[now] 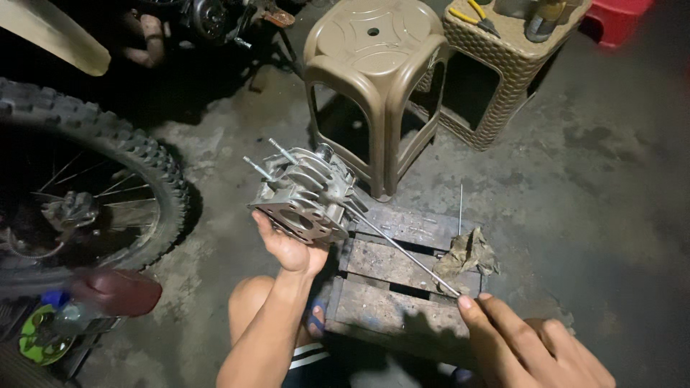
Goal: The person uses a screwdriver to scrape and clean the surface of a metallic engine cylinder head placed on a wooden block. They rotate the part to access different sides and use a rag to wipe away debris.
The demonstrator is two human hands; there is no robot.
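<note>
Centre, above wooden pallet point(388, 266) on the concrete floor: finned engine cylinder point(305, 195), studs pointing far-left. Left hand point(287, 248) cupped beneath cylinder, fingers closed on gasket face. Right hand point(528, 345), near right, pinched shut on long thin rod point(402, 251), whose far end meets cylinder. Crumpled rag point(467, 255) on pallet, right.

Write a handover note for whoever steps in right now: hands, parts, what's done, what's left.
Left hand: holds the finned cylinder up from below, gasket face toward the camera.
Right hand: pinches a long rod whose far end meets the cylinder's side.
Two studs stick out of the cylinder.
Below: wooden pallet with a rag.
Done: cylinder lifted, rod in hand.
Left: rod is not seated yet.
</note>
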